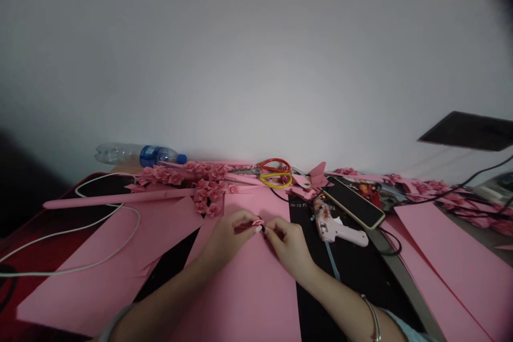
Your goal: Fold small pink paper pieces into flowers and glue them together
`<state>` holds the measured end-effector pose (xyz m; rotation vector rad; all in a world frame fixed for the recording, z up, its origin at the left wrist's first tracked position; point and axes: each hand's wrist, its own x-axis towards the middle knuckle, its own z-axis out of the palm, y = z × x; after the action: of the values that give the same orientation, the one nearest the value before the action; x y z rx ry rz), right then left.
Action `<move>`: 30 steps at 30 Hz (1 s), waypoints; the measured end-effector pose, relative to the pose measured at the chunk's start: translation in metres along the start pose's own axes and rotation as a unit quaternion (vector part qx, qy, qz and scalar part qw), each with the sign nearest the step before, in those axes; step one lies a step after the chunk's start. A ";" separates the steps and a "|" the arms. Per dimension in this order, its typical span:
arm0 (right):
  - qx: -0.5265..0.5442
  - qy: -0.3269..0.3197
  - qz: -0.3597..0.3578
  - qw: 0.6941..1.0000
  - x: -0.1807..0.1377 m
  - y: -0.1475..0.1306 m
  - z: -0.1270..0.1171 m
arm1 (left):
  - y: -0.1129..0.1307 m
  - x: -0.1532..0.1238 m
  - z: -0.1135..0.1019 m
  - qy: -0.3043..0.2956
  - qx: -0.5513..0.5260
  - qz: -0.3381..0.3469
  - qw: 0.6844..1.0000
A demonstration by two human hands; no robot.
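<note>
My left hand pinches a small folded pink paper piece between thumb and fingertips. Close against it, my right hand is closed in a pinch at a small dark item, whose kind is too small to tell. Both hands meet above a large pink paper sheet. Beyond the left hand lies a bunch of pink paper roses. To the right of my right hand, a pale pink glue gun rests on the black mat.
Along the wall lie a plastic bottle, red-and-yellow-handled scissors and a rolled pink paper tube. A phone sits beyond the glue gun. A white cable loops at left; more pink sheets lie at right.
</note>
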<state>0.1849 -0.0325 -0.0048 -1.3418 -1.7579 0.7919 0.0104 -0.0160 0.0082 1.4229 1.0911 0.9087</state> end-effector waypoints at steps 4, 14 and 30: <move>0.045 -0.009 0.015 0.999 0.000 -0.001 0.000 | 0.002 0.001 0.000 0.000 0.000 0.002 1.000; 0.098 0.023 -0.026 0.995 -0.001 -0.003 -0.001 | -0.001 0.002 0.000 0.008 -0.038 -0.033 0.999; 0.118 0.005 0.041 0.992 0.003 -0.004 0.000 | -0.015 0.003 0.004 -0.028 0.016 0.038 0.999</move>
<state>0.1822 -0.0311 -0.0008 -1.2620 -1.5536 1.0041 0.0130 -0.0143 -0.0069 1.5170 1.0198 0.9037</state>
